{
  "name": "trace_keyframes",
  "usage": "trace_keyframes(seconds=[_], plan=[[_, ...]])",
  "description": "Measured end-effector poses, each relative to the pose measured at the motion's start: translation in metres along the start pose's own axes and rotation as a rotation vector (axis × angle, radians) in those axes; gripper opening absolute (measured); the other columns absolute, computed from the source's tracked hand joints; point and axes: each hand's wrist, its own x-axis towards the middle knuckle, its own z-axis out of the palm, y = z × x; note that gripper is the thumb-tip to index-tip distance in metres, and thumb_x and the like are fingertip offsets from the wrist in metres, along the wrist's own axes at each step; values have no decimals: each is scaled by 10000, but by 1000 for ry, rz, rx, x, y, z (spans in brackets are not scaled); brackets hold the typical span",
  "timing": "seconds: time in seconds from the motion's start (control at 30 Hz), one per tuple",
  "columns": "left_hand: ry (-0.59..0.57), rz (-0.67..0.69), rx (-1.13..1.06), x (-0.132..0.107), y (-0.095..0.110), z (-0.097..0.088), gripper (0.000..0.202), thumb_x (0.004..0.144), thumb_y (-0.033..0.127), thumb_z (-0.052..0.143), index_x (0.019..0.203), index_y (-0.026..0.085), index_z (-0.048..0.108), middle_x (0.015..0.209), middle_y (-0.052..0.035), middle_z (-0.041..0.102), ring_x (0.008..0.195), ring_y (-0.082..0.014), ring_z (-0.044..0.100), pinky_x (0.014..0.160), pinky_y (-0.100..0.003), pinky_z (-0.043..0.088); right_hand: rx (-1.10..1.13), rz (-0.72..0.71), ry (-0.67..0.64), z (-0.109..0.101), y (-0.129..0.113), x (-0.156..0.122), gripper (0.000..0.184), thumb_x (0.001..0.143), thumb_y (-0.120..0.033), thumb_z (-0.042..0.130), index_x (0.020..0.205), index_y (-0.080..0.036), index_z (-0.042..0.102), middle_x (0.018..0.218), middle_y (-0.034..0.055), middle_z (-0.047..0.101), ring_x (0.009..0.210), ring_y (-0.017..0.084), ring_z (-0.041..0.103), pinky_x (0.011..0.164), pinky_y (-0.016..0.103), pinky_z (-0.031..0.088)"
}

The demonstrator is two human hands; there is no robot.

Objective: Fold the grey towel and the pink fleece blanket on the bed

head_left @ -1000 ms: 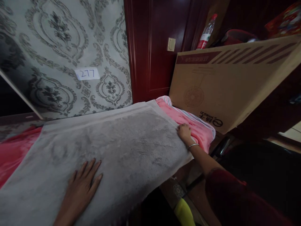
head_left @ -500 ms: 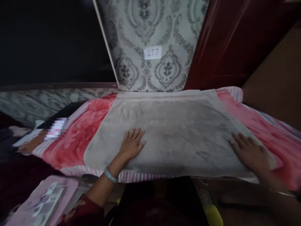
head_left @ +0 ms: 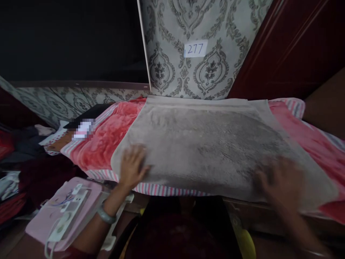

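Grey towel pile under both palms. Our left hand (head_left: 132,166) lies flat, fingers spread, on the near left corner of the grey towel (head_left: 212,144); no grip, just pressure. Our right hand (head_left: 279,180) is blurred at the lower right of the frame, over the towel's near right edge; we read it as open and resting on the cloth, though the blur leaves finger detail unclear.

Towel position: spread across the centre of the frame on a pink blanket (head_left: 104,138), far edge running just below the patterned wallpaper (head_left: 172,68) and its "277" label (head_left: 195,48). Near edge overhangs the blanket's striped border (head_left: 167,190).

Judgement on smoothing: keep palms flat, stroke outward from the middle toward the corners, equal pressure on both sides so the towel does not skew. The plush blanket beneath may drag along; go light.

Lower left of frame: pink case (head_left: 51,216) with a white power strip (head_left: 68,214) on it, well apart from the towel.
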Motion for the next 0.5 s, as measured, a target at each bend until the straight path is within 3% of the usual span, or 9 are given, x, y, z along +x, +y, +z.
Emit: trace_keyframes(seconds=[0.03, 0.13, 0.2, 0.23, 0.33, 0.5], plan=[[-59, 150, -66, 10, 26, 5, 685, 975, 575, 457, 1513, 151, 451, 1590, -170, 420, 1516, -353, 287, 1237, -578, 196, 31, -99, -9, 8, -37, 2, 704, 1012, -536, 351, 1646, -341, 116, 1672, 73, 247, 1484, 431, 284, 1135, 705, 285], [-207, 429, -169, 37, 96, 20, 880, 876, 653, 603, 1589, 224, 314, 1649, -129, 327, 1539, -354, 223, 1243, -572, 182, 59, -382, -239, 37, -127, 4, 762, 978, -516, 481, 1639, -274, 189, 1668, 105, 263, 1518, 392, 222, 1186, 676, 171], [-236, 457, -157, 47, 120, 30, 884, 860, 573, 677, 1589, 233, 311, 1653, -132, 317, 1530, -380, 234, 1225, -595, 212, 59, -478, -348, 52, -154, 3, 744, 960, -451, 541, 1619, -249, 263, 1653, 104, 304, 1519, 365, 225, 1199, 635, 160], [-235, 441, -136, 49, 121, 33, 871, 857, 532, 699, 1584, 235, 324, 1648, -138, 326, 1521, -391, 252, 1214, -602, 230, 55, -498, -373, 57, -155, 2, 736, 950, -422, 562, 1608, -235, 294, 1646, 108, 321, 1515, 358, 235, 1200, 615, 168], [-210, 349, -62, 42, 87, 40, 861, 837, 504, 731, 1568, 231, 368, 1627, -168, 357, 1504, -412, 285, 1199, -605, 251, 16, -489, -378, 59, -118, -4, 750, 916, -348, 598, 1599, -216, 316, 1633, 127, 344, 1500, 352, 264, 1189, 571, 210], [-172, 212, 18, 7, -28, 37, 799, 818, 440, 736, 1531, 226, 446, 1592, -170, 419, 1516, -414, 259, 1216, -590, 209, -97, -353, -317, 30, 6, -23, 827, 886, -308, 517, 1638, -252, 180, 1597, 127, 408, 1454, 363, 351, 1145, 585, 277]])
